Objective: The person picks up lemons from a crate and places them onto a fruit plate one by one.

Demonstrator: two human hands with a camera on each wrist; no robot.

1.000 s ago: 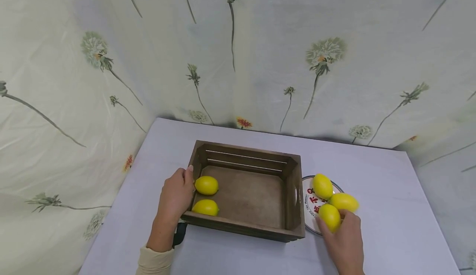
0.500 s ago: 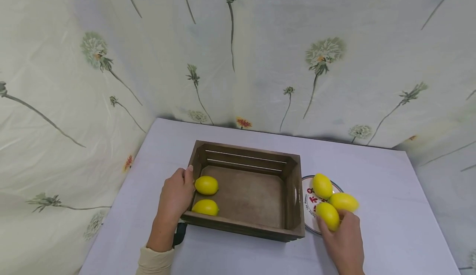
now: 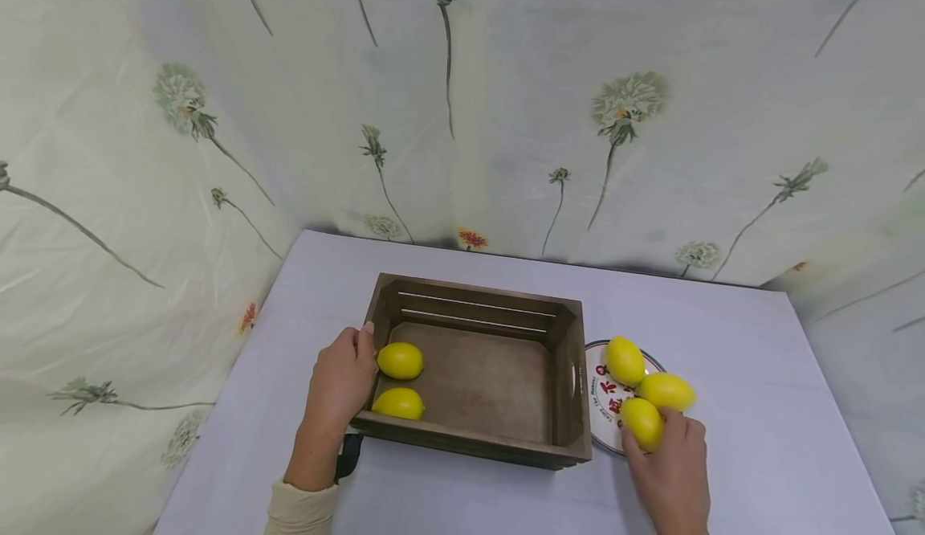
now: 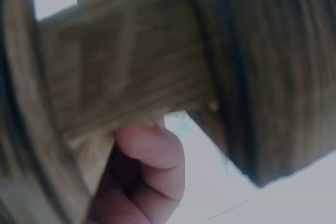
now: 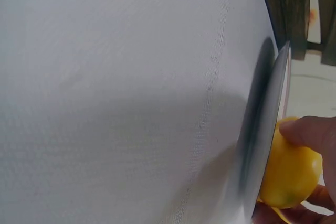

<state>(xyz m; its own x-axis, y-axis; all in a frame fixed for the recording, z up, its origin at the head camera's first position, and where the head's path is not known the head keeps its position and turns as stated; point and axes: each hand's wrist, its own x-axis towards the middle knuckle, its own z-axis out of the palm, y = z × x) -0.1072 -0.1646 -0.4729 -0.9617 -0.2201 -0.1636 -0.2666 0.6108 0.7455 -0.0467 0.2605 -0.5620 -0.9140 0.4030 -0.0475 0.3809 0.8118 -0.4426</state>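
Note:
In the head view, my left hand grips the left end of a brown wooden crate. The left wrist view has curled fingers under a slat of that end. Two yellow lemons, an upper one and a lower one, lie inside at the left. To the crate's right, my right hand holds a lemon between thumb and fingers at the near side of a white plate. Two more lemons, one at the back and one at the right, rest there. The right wrist view shows the held lemon close against the plate's edge.
Everything stands on a table with a pale cloth. A curtain printed with dandelions hangs behind the table and along its sides. The plate's left edge lies close by the crate's right end. Red writing marks the plate.
The lemon in my right hand shifts slightly left, then a little back to the right and nearer to me. My left hand and the crate stay put.

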